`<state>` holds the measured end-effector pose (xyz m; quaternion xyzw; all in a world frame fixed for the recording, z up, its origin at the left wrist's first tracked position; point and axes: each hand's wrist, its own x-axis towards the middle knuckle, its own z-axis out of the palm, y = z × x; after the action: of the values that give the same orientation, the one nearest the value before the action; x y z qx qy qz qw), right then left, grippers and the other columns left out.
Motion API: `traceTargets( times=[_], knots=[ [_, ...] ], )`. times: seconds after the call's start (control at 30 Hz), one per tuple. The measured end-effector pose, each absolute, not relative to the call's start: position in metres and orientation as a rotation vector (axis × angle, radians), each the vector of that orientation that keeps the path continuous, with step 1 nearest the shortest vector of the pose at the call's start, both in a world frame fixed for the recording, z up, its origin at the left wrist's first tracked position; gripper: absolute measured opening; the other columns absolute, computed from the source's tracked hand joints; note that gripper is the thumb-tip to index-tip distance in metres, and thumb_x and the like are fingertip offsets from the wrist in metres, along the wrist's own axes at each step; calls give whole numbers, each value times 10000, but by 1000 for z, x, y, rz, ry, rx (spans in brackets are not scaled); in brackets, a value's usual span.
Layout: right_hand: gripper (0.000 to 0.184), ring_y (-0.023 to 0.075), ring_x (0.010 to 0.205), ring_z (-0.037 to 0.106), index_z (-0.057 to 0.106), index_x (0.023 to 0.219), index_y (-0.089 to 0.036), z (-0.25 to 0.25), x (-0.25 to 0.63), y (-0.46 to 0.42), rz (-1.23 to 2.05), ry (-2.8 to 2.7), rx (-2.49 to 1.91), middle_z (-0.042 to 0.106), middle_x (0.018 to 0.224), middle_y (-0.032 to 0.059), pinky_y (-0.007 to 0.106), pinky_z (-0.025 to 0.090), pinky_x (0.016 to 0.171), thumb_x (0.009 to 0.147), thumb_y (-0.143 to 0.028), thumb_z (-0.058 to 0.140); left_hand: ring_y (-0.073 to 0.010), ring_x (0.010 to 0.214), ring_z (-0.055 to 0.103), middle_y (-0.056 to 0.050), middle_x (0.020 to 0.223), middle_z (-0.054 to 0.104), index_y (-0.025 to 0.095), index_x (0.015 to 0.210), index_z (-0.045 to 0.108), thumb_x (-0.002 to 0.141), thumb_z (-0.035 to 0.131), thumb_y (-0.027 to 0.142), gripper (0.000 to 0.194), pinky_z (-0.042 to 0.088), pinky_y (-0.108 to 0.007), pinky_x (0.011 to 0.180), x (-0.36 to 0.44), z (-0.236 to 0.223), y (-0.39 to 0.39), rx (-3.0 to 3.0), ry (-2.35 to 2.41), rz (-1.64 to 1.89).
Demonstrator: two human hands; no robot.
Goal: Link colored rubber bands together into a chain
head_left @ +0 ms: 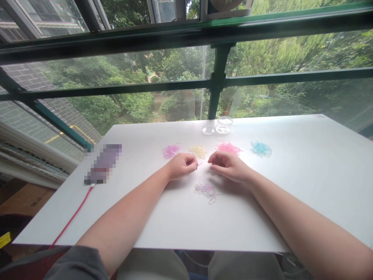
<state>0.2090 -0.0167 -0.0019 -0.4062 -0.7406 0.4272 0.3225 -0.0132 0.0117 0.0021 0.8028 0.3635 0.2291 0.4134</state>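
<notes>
My left hand (181, 166) is closed in a pinch, and a small pale purple elastic band (200, 164) sticks out from its fingertips. Just across from it, my right hand (230, 166) hovers with curled fingers, thumb and fingertips apart, nothing visible between them. Below both hands lies a loose mixed pile of elastic bands (205, 189), pale purple and whitish. Beyond the hands run four-colour heaps in a row: purple bands (170, 151), yellow bands (198, 151), pink bands (229, 147) and blue bands (261, 149). My right hand partly covers the pink heap's near edge.
Clear round containers (223, 129) stand at the far edge of the white table (140, 144). A blurred-out phone-like object (103, 163) lies at the left, with a red cable (72, 217) running off the near edge. Behind the table are a green railing (215, 83) and glass.
</notes>
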Motion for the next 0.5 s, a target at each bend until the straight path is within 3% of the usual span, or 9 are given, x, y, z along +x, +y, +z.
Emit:
traceTargets(
  times=[0.4, 0.5],
  knots=[
    [243, 78, 533, 379, 547, 1016, -172, -3, 194, -21, 1073, -1947, -967, 435, 659, -38, 228, 326, 512, 778, -220, 558, -64, 521, 426, 16, 584, 530, 127, 639, 537, 768, 487, 265, 195, 337, -184, 507, -11, 3, 10, 2021, 878, 563],
    [172, 77, 498, 360, 576, 940, -168, -1, 192, -22, 1048, -1936, -1009, 409, 596, -49, 227, 302, 483, 790, -247, 549, -69, 528, 437, 15, 582, 534, 129, 652, 551, 768, 489, 269, 192, 343, -186, 513, -12, 2, 10, 2031, 892, 556]
  ],
)
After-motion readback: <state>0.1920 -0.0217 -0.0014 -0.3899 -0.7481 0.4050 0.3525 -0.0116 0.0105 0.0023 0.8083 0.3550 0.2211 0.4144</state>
